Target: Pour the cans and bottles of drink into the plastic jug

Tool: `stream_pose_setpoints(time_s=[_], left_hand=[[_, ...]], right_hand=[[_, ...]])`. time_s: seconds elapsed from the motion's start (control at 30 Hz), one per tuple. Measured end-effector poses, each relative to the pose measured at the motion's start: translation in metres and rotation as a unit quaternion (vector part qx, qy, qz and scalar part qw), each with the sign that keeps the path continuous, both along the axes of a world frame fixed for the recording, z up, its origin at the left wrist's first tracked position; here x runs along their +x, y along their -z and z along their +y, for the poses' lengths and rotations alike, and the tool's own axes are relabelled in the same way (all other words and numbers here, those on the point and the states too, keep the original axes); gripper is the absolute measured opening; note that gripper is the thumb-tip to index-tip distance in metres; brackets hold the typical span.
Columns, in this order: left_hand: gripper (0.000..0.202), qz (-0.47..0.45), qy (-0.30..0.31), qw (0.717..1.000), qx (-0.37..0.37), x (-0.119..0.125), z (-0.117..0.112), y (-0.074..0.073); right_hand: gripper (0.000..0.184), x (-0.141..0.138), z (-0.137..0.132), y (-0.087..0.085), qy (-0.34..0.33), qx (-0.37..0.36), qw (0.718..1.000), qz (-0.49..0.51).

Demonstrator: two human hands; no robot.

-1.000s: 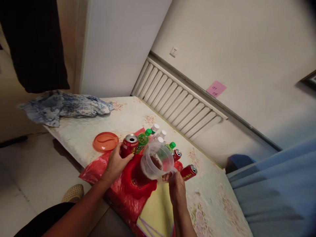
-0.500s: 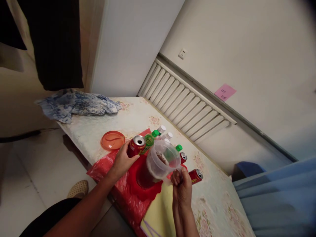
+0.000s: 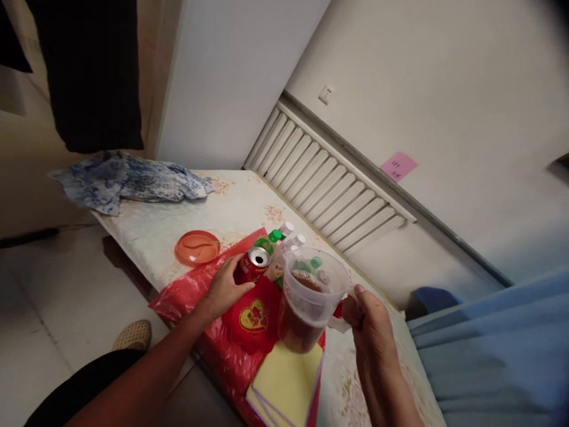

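My left hand [image 3: 224, 289] is wrapped round an opened red drink can [image 3: 252, 265] that stands on a red plastic bag [image 3: 191, 293]. My right hand [image 3: 371, 317] grips the handle of a clear plastic jug [image 3: 309, 299], lifted above the table and partly filled with dark brown liquid. Behind the jug stand bottles with green and white caps [image 3: 284, 234], partly hidden by it. A red mat with a heart design [image 3: 252, 317] lies under where the jug hangs.
An orange lid [image 3: 197, 247] lies on the floral table [image 3: 178, 219]. Blue-white cloth [image 3: 128, 184] is bunched at the far end. Yellow sheets [image 3: 284, 385] overhang the near edge. A radiator [image 3: 329, 190] lines the wall; blue fabric [image 3: 493, 350] lies at right.
My right hand has raised the jug off the red mat and brought it nearer and to the right, uncovering the heart design. The left hand stays on the can.
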State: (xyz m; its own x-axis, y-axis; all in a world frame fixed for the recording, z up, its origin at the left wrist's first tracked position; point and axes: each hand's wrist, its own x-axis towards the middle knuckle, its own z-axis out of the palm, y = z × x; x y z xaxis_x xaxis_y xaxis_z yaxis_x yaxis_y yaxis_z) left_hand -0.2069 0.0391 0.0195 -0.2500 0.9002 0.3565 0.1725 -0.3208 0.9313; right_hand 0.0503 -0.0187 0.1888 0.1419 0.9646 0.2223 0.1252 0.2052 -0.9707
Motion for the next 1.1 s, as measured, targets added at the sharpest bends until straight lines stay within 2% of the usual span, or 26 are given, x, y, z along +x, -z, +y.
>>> stream_pose_setpoints(time_s=[0.37, 0.67, 1.1], left_hand=[[0.067, 0.035, 0.055, 0.998, -0.006, 0.013, -0.008, -0.004], [0.068, 0.049, 0.053, 0.997, 0.003, 0.017, -0.009, -0.004], [0.069, 0.056, 0.058, 0.997, -0.004, 0.02, -0.009, 0.001]], right_hand=[[0.057, 0.018, -0.001, -0.022, -0.01, -0.051, 0.991, -0.124], [0.056, 0.022, 0.007, -0.026, -0.023, -0.075, 0.98, -0.183], [0.054, 0.022, 0.015, -0.03, -0.04, -0.084, 0.975, -0.2]])
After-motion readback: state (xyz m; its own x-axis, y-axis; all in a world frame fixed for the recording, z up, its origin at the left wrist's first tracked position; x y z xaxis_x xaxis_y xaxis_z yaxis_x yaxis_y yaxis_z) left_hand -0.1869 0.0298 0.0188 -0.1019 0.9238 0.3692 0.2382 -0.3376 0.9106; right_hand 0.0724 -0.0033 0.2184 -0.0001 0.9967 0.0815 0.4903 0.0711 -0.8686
